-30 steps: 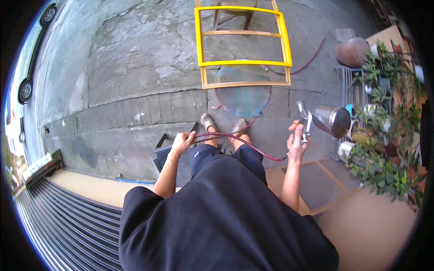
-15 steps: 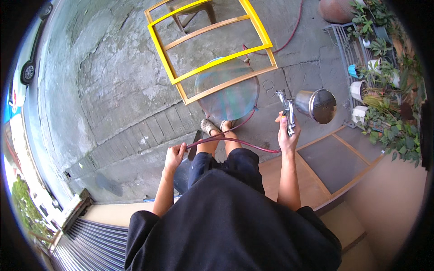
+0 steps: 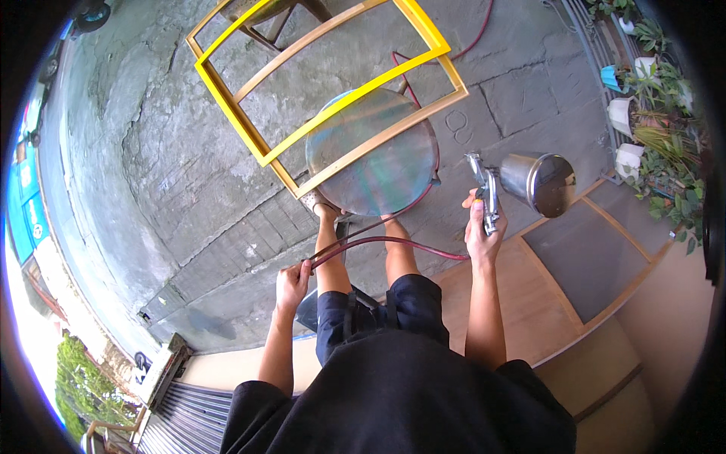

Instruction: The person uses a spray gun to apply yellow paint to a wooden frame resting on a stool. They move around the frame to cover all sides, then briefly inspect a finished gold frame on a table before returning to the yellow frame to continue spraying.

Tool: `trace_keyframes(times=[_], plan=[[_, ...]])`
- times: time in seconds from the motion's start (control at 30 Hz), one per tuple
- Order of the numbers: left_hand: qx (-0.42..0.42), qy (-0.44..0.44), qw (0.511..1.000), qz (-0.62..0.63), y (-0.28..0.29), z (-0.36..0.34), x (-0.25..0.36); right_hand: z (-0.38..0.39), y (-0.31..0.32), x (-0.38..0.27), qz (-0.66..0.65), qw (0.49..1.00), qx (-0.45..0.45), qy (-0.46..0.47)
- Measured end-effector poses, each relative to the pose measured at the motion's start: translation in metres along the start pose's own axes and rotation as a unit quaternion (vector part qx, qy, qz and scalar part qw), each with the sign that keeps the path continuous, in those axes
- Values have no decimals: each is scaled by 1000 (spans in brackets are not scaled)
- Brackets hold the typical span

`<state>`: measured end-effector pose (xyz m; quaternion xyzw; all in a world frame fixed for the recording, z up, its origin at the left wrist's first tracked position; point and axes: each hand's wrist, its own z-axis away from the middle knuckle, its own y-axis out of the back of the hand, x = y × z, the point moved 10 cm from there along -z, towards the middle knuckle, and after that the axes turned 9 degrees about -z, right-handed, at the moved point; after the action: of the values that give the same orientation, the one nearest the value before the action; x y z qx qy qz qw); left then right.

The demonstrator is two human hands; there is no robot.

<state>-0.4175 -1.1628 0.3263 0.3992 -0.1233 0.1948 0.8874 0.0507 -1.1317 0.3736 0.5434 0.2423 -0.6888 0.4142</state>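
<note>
My right hand [image 3: 485,231] grips a metal spray gun [image 3: 488,198] with a shiny round cup on its right side. A dark red hose [image 3: 393,240] runs from below that hand across to my left hand [image 3: 293,284], which is closed around it. Ahead of me a yellow-painted frame [image 3: 333,121] lies over a bare wooden frame [image 3: 383,139]. Beneath their near edges is a round, paint-stained tabletop [image 3: 373,168], and a stool [image 3: 281,17] stands under the far side. Both hands are apart from the frames.
Potted plants [image 3: 654,140] line a metal rack at the right. A wooden panel with a dark screen [image 3: 586,257] leans near the wall at lower right. More red hose [image 3: 479,34] trails over the cracked concrete. A ribbed metal sheet [image 3: 185,416] is at lower left.
My view has shifted, and the frames and round top now look nearer. One foot has stepped ahead toward the round top. Both hands keep hold of the hose and spray gun.
</note>
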Motion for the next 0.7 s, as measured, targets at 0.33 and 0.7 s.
trace_keyframes(times=[0.33, 0.7], plan=[[-10, -20, 1000, 7, 9, -4, -65, 11, -37, 39, -38, 997, 60, -26], [27, -108, 993, -30, 48, -47, -39, 3, -20, 64, -24, 986, 158, -39]])
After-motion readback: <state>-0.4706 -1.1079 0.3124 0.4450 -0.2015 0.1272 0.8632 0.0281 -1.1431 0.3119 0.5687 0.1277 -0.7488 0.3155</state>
